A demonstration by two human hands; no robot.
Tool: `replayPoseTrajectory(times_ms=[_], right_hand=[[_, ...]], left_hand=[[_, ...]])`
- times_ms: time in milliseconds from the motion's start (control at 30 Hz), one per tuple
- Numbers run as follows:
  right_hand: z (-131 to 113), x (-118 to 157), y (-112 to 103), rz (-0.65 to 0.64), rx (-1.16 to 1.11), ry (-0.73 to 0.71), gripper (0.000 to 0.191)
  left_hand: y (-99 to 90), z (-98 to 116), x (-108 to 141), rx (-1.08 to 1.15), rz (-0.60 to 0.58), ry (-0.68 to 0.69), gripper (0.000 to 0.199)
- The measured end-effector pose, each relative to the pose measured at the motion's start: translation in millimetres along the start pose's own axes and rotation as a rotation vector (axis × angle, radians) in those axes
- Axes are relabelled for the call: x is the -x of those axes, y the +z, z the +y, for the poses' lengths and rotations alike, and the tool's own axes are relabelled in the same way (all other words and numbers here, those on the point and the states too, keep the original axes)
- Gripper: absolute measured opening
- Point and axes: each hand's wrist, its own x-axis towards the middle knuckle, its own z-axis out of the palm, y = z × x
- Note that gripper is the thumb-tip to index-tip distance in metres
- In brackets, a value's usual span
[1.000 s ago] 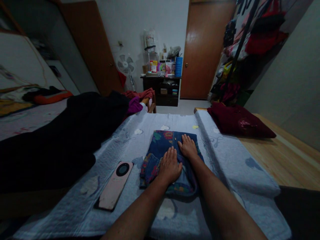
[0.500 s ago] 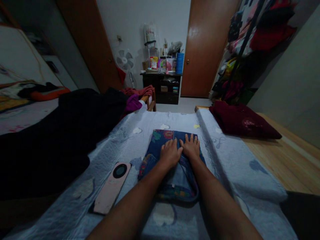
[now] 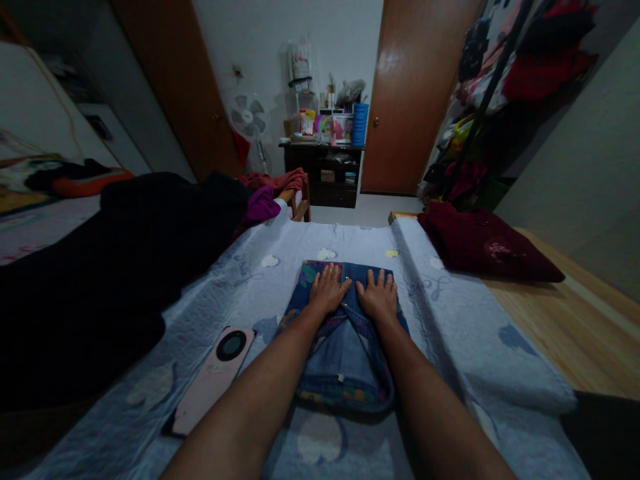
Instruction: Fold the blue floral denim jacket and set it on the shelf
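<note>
A folded blue denim garment with coloured floral patches [image 3: 345, 360] lies on the pale blue patterned bedcover [image 3: 320, 437]. Flat on its upper left part rests my left hand [image 3: 329, 289], fingers spread. My right hand [image 3: 379, 295] presses on the upper right part, its fingers also apart. Between the two hands a seam and a small metal fastening show. Neither hand grips the cloth. Nearer to me, the garment's waistband curves round an open fold with a small white tag.
A pink phone [image 3: 215, 380] lies left of the garment. Dark clothing [image 3: 125, 267] is heaped at the left. A folded maroon garment [image 3: 490, 243] sits on the wooden surface [image 3: 575, 320] at the right. Beyond the bed stand a dark cabinet [image 3: 320, 175] and a fan [image 3: 249, 117].
My left hand has moved left and slightly forward, away from my right hand. Its fingers are now more spread. More of the garment's middle shows between the hands.
</note>
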Motion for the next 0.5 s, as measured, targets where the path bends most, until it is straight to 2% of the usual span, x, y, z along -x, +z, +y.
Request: replayPoseTrajectory(times_ms=[200,400,500], right_hand=[[1,1,1,0.025,-0.012,-0.002,0.071],[0,2,-1,0.004,-0.030,0.011,0.072],[0,3,-1,0.006,-0.040,0.012,0.071]], left_hand=[[-8.8,-29,-12,-0.043,0.032,-0.101,0.068],[-2.4,-29,-8,-0.060,0.091,-0.215,0.070],[-5.2,-30,-9,-0.030,0.088,-0.230,0.071]])
